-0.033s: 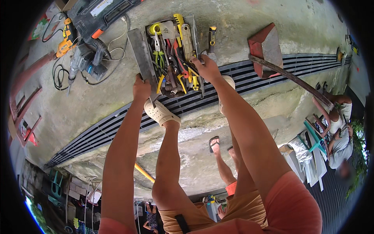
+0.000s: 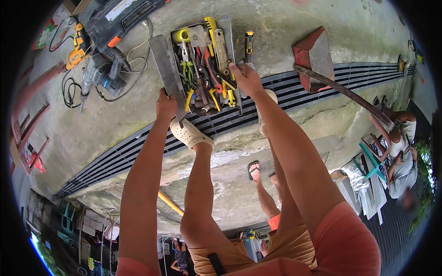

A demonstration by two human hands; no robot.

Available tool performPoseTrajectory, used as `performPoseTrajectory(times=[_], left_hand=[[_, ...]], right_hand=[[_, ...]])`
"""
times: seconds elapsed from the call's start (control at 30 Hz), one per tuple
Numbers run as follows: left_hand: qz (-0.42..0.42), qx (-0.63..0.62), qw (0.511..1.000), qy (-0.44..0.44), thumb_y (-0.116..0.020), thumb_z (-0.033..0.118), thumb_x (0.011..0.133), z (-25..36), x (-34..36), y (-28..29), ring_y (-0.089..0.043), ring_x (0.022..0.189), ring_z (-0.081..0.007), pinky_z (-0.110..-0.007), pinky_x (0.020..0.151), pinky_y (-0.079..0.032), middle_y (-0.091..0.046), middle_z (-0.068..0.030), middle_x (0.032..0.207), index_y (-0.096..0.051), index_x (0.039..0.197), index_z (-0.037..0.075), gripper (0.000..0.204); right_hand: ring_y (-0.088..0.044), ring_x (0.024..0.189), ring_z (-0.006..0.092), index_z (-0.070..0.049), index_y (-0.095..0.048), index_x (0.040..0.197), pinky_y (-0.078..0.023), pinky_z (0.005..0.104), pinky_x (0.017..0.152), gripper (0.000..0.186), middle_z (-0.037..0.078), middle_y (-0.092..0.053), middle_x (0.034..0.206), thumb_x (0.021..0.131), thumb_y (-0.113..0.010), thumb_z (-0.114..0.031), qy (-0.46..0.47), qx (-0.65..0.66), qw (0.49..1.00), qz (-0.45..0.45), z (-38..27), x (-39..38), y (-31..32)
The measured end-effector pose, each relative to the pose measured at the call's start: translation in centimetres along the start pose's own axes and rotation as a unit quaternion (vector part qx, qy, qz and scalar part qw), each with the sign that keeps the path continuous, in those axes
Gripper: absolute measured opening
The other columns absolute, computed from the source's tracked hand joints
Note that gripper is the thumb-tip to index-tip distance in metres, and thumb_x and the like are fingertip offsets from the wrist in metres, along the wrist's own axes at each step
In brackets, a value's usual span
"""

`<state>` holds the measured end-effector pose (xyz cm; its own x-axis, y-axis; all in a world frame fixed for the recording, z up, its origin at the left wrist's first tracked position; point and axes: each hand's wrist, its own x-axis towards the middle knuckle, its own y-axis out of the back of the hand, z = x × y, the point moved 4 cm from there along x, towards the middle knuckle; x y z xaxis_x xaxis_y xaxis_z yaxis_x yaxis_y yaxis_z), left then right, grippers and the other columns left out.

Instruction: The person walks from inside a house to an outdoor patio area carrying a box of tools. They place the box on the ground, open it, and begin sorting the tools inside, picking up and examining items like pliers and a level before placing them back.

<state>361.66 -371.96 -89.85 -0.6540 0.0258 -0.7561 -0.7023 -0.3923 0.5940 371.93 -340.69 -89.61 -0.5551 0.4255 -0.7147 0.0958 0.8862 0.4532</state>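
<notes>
A grey metal toolbox (image 2: 204,112) lies with its two lid flaps spread out to the sides. My left hand (image 2: 166,105) is closed around the near end of the left flap (image 2: 168,69). My right hand (image 2: 247,79) pinches the edge of the right flap (image 2: 236,99). Jumbled inside are green-handled pliers (image 2: 188,68), a yellow tape roll (image 2: 182,34), a yellow utility knife (image 2: 211,25), a red-handled tool (image 2: 212,76) and several other hand tools. A yellow-and-black screwdriver-like handle (image 2: 249,42) sits just beyond my right hand, its lower end partly hidden.
A drain grate (image 2: 138,149) crosses the concrete under my clogs. At left are an orange drill (image 2: 79,46), a corded power tool (image 2: 103,73) and a dark case (image 2: 119,20). A red dustpan (image 2: 317,60) with a long handle lies at right. Other people are nearby.
The toolbox flaps have tilted slightly outward, the left one to the left and the right one to the right. Both hands keep their hold.
</notes>
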Motion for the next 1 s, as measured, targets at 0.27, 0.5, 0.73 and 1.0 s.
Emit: performPoseTrajectory(times=[0.27, 0.5, 0.73, 1.0], left_hand=[[-0.018, -0.084, 0.995, 0.058, -0.061, 0.037, 0.097, -1.7, 3.4, -1.1, -0.056, 0.132, -0.0385, -0.042, 0.111, -0.042, -0.059, -0.0249, 0.141, -0.038, 0.154, 0.002, 0.071], [-0.007, -0.38, 0.92, 0.095, -0.075, 0.052, 0.088, -0.8, 2.8, -2.3, -0.045, 0.139, -0.0271, -0.04, 0.117, -0.033, -0.046, -0.0126, 0.154, -0.037, 0.156, 0.002, 0.092], [-0.108, -0.581, 0.802, 0.086, -0.042, 0.069, 0.101, 0.6, 0.6, -2.5, -0.054, 0.131, -0.0293, -0.042, 0.115, -0.038, -0.053, -0.0119, 0.148, -0.04, 0.154, 0.005, 0.084], [-0.043, -0.364, 0.926, 0.089, -0.035, 0.081, 0.096, 0.0, 0.2, -4.6, -0.036, 0.147, -0.0285, -0.041, 0.122, -0.024, -0.038, -0.0131, 0.162, -0.033, 0.159, 0.005, 0.099]], right_hand=[[-0.071, 0.095, 0.035, 0.001, -0.059, 0.124, -0.054, 0.0433, 0.09, 0.081, 0.019, -0.071, 0.108, 0.085, -0.068, -0.069, 0.062, 0.007, 0.961, 0.268, -0.1, 8.2, 4.2], [-0.067, 0.111, 0.0434, 0.0, -0.052, 0.122, -0.054, 0.0512, 0.094, 0.052, 0.026, -0.068, 0.12, 0.097, -0.062, -0.045, -0.015, -0.216, 0.973, 0.074, 1.3, 12.7, 6.1], [-0.068, 0.104, 0.0477, 0.008, -0.049, 0.124, -0.053, 0.0512, 0.094, 0.06, 0.031, -0.069, 0.112, 0.099, -0.056, -0.046, 0.019, -0.266, 0.947, 0.177, 3.0, 17.8, 15.8], [-0.069, 0.108, 0.0397, 0.003, -0.062, 0.123, -0.054, 0.0475, 0.096, 0.057, 0.023, -0.07, 0.119, 0.099, -0.054, -0.048, 0.093, -0.216, 0.958, 0.162, 5.6, 12.9, 16.1]])
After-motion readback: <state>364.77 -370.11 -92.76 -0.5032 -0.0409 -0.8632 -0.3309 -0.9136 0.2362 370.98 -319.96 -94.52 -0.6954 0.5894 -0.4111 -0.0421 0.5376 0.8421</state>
